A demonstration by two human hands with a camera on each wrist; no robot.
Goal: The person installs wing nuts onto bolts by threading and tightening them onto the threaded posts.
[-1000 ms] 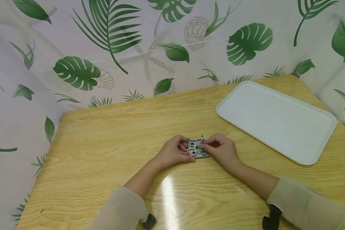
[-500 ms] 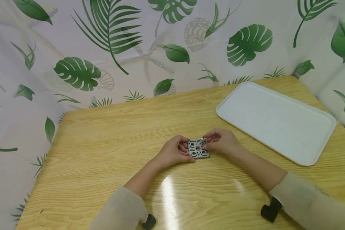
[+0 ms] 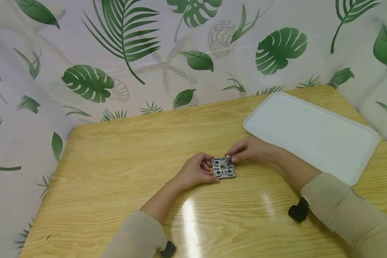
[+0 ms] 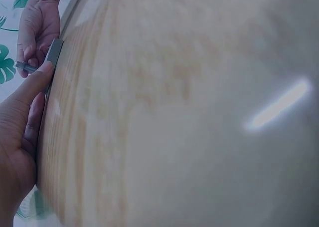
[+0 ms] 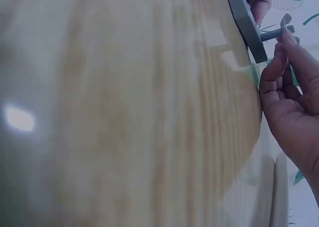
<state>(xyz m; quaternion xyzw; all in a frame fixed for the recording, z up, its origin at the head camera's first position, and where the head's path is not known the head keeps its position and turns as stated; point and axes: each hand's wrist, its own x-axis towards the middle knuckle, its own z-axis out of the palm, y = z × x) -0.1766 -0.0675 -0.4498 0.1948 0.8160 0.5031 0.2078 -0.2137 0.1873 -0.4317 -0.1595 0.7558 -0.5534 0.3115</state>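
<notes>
A square grey metal plate (image 3: 226,175) with several round holes lies on the wooden table. My left hand (image 3: 193,171) grips its left side, thumb at the near edge and fingers curled at the far left corner. From the plate's far right corner rises a small metal bolt (image 3: 228,159). My right hand (image 3: 252,149) pinches the bolt's top between thumb and fingers. In the right wrist view the bolt (image 5: 270,35) stands out from the plate (image 5: 247,26), with small flat tabs at its head by the thumb tip. The left wrist view shows the plate edge-on (image 4: 55,51).
A white rectangular tray (image 3: 309,125) lies at the back right, partly behind my right forearm. Leaf-print cloth (image 3: 167,46) hangs behind the wooden table (image 3: 125,154). Black wrist mounts (image 3: 298,210) sit under both sleeves.
My right hand has swung round the bolt to its far right side, with the forearm moving up and over the tray's near edge. The left hand and plate have stayed in place.
</notes>
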